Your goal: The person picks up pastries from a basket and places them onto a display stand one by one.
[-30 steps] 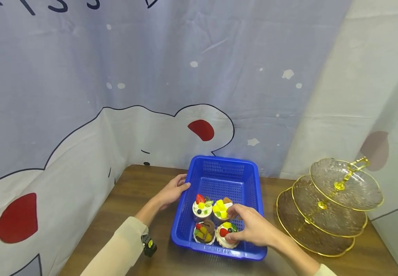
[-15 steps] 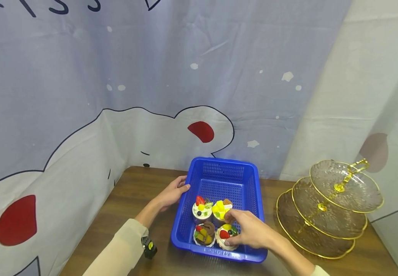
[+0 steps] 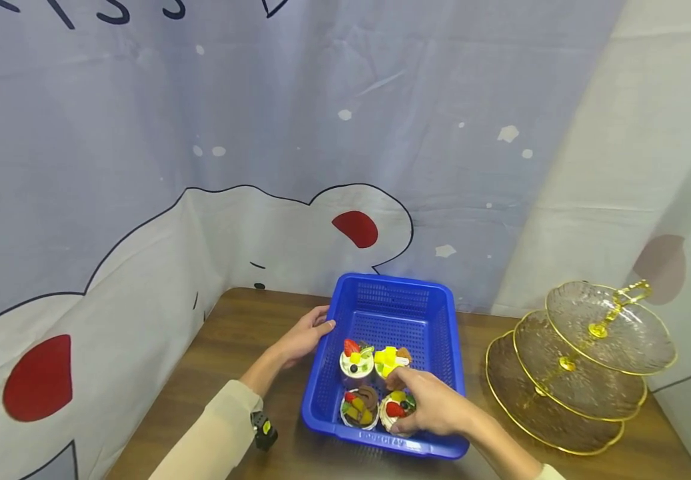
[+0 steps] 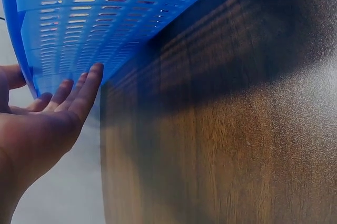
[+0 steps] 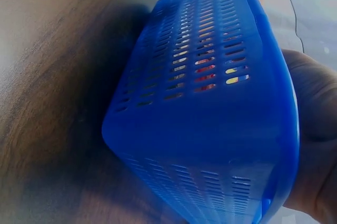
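A blue plastic basket (image 3: 390,330) with slotted walls holds several fruit-topped cupcakes at its near end. My left hand (image 3: 300,339) grips the basket's left side. In the left wrist view, its thumb is at the rim and the fingers (image 4: 87,92) lie along the outer wall. Reaching inside over the right rim, my right hand (image 3: 435,402) holds the near right cupcake (image 3: 394,408) between thumb and fingers. Beside it sits a chocolate-topped cupcake (image 3: 360,408). Behind are a strawberry-topped one (image 3: 356,363) and a yellow-topped one (image 3: 388,360). The right wrist view hides the right fingertips behind the basket wall.
A three-tier glass cake stand (image 3: 567,380) with gold rims and a gold handle stands right of the basket on the wooden table (image 3: 195,387). A printed cloth (image 3: 297,247) hangs behind the table.
The right thumb and fingers have settled lower around the near right cupcake and cover more of it. The left hand stays at the basket's side. The head view has shifted slightly.
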Demonstrator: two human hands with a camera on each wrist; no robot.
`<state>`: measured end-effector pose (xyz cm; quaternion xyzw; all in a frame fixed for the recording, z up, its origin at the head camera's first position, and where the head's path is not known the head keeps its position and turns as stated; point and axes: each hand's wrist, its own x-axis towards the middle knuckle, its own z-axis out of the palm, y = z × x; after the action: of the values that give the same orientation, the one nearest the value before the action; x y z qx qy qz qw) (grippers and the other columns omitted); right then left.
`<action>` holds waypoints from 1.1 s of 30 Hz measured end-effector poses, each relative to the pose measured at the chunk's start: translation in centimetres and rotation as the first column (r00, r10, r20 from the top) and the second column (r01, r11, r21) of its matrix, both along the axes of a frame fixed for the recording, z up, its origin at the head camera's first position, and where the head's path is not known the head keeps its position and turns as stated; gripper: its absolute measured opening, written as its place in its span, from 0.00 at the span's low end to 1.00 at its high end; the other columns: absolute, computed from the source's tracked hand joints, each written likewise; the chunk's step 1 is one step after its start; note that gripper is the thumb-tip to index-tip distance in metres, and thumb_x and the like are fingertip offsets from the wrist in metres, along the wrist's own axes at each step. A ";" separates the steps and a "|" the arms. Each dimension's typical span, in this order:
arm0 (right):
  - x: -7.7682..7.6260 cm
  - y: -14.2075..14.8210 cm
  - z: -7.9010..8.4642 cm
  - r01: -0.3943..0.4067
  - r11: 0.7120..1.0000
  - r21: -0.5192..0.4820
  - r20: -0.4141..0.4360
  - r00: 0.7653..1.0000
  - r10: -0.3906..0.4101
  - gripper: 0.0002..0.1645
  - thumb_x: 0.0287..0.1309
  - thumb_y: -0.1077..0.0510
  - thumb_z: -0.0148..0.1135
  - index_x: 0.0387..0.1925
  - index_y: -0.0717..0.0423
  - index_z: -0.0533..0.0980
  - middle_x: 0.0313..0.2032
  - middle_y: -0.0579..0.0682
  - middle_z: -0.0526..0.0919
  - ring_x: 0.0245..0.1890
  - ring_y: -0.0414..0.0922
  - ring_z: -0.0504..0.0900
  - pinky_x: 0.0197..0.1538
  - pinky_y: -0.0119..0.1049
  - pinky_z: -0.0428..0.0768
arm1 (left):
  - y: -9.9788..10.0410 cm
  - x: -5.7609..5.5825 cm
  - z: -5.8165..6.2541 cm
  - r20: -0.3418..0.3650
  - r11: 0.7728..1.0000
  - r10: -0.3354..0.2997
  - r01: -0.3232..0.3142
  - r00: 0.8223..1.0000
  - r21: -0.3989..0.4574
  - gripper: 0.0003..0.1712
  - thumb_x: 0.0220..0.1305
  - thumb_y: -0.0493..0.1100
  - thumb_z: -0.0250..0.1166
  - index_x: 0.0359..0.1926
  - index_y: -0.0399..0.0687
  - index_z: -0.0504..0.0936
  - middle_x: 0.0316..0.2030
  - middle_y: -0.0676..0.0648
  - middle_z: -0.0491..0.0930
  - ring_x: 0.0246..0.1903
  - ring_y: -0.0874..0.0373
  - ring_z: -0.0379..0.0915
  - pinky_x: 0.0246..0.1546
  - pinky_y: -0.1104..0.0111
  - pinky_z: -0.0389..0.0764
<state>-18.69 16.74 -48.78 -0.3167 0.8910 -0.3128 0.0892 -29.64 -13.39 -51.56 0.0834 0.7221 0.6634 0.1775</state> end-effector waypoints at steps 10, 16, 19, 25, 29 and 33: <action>0.1 -0.1 0.0 -0.029 0.997 0.067 0.023 0.999 0.027 0.35 0.47 0.56 0.85 0.55 0.61 0.78 0.53 0.55 0.85 0.55 0.54 0.83 0.62 0.54 0.82 | -0.4 -0.5 0.0 -0.022 0.999 -0.024 0.023 0.999 -0.039 0.29 0.84 0.41 0.52 0.79 0.36 0.59 0.70 0.30 0.71 0.56 0.41 0.82 0.52 0.51 0.88; 0.3 -0.2 -0.2 -0.044 0.993 0.108 0.023 0.999 0.042 0.34 0.48 0.58 0.84 0.56 0.62 0.78 0.53 0.54 0.84 0.53 0.49 0.82 0.60 0.50 0.84 | -0.5 -0.5 -0.1 -0.027 0.998 -0.041 0.040 0.999 -0.049 0.30 0.84 0.42 0.52 0.79 0.36 0.59 0.70 0.29 0.70 0.56 0.41 0.82 0.52 0.51 0.88; 0.3 -0.2 -0.4 -0.048 0.990 0.132 -0.002 0.999 0.049 0.34 0.48 0.58 0.84 0.55 0.61 0.78 0.51 0.51 0.84 0.50 0.45 0.81 0.58 0.45 0.85 | -0.5 -0.4 0.0 -0.023 0.998 -0.042 0.041 0.999 -0.047 0.30 0.84 0.42 0.52 0.79 0.36 0.59 0.71 0.29 0.70 0.57 0.41 0.82 0.52 0.51 0.88; 0.3 -0.4 -0.5 -0.034 0.988 0.153 -0.071 0.996 0.045 0.35 0.46 0.57 0.85 0.55 0.60 0.79 0.50 0.50 0.85 0.51 0.47 0.82 0.58 0.47 0.85 | -0.4 -0.5 0.1 -0.027 0.999 -0.029 0.028 0.999 -0.042 0.30 0.84 0.43 0.53 0.79 0.38 0.59 0.70 0.30 0.70 0.57 0.40 0.82 0.53 0.51 0.88; 0.3 -0.6 -0.6 -0.014 0.990 0.143 -0.098 0.995 0.028 0.36 0.46 0.59 0.84 0.57 0.62 0.79 0.50 0.52 0.85 0.50 0.47 0.83 0.56 0.46 0.86 | -0.3 -0.4 0.2 -0.039 0.998 -0.022 0.020 0.999 -0.051 0.30 0.84 0.43 0.54 0.79 0.37 0.60 0.70 0.30 0.71 0.57 0.40 0.82 0.53 0.51 0.88; 0.4 -0.7 -0.7 -0.017 0.993 0.117 -0.089 0.996 0.027 0.39 0.46 0.61 0.84 0.59 0.66 0.77 0.50 0.52 0.83 0.43 0.40 0.81 0.49 0.37 0.87 | -0.2 -0.3 0.0 -0.051 0.998 -0.015 0.012 0.999 -0.058 0.30 0.83 0.41 0.54 0.78 0.35 0.61 0.70 0.29 0.71 0.56 0.41 0.82 0.53 0.51 0.88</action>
<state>-18.32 16.06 -49.52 -0.3346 0.9072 -0.2450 0.0707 -29.91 -13.64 -51.59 0.1000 0.7447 0.6387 0.1658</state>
